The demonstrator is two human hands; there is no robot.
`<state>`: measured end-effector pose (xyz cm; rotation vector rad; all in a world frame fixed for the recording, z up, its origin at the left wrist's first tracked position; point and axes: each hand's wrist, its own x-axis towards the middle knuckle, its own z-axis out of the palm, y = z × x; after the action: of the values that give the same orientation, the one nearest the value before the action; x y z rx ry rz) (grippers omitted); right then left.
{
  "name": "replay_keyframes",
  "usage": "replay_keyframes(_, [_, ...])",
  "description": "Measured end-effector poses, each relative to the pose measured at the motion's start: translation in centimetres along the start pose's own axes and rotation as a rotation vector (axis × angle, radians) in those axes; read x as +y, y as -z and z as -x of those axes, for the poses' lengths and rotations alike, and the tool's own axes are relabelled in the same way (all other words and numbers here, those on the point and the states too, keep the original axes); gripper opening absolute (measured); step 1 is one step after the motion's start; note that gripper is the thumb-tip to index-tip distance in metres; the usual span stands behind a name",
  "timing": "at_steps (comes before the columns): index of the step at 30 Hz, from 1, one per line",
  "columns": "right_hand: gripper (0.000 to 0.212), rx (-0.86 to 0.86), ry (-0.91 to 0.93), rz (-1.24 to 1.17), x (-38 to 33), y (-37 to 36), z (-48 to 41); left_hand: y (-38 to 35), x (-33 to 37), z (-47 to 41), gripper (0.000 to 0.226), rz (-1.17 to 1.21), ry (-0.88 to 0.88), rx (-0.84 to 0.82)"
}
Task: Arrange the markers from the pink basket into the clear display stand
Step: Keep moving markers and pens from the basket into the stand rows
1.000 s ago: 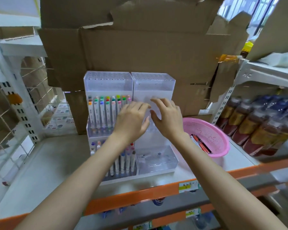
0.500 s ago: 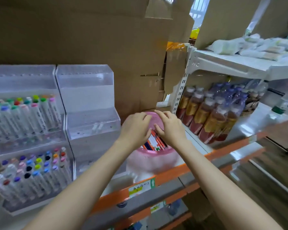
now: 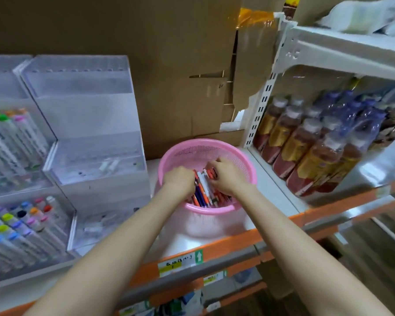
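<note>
- The left hand (image 3: pixel 179 182) and right hand (image 3: pixel 228 179) have moved from the clear display stand (image 3: pixel 89 133) into the pink basket (image 3: pixel 205 142).
- Right fingers curl round markers (image 3: pixel 202 190); I can't tell the left's grip.
- Another batch looks likely.

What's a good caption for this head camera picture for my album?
Left hand and right hand reach into the pink basket of markers, next to the clear display stand.

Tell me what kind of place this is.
Probably a shop or its stockroom: orange-edged shelving with paper shelf labels, packs of plastic drink bottles, and clear tiered display stands holding colour-capped markers.
</note>
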<state>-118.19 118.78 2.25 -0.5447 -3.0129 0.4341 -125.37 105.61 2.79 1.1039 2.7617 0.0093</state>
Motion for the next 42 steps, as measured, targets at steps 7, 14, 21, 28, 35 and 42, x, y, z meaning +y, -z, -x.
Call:
replay_keyframes(7, [0.004, -0.127, -0.100, -0.065, 0.5, -0.3, -1.1, -0.7, 0.7, -1.6, 0.015, 0.248, 0.097, 0.005])
replay_keyframes(14, [0.016, -0.032, -0.217, -0.061, 1.0, -0.5, -1.1, -0.6, 1.1, -2.7, 0.054, 0.521, 0.112, 0.054])
replay_keyframes(21, [0.010, 0.016, -0.162, 0.204, 0.3, -0.4, -0.9, -0.9, 0.7, -2.2, 0.042, 0.598, 0.227, 0.029])
replay_keyframes(28, [0.035, -0.039, -0.178, -0.014, 0.9, -1.0, -1.0, -0.8, 0.5, -2.2, 0.035, 0.592, 0.236, -0.015])
replay_keyframes(35, [0.048, -0.095, -0.187, -0.030, 1.0, -1.2, -1.1, -0.5, 0.4, -2.2, 0.041, 0.582, 0.229, -0.047])
replay_keyframes(42, [0.050, -0.110, -0.214, -0.046, 1.0, -1.1, -1.0, -0.4, 0.4, -2.3, 0.042, 0.588, 0.223, -0.062])
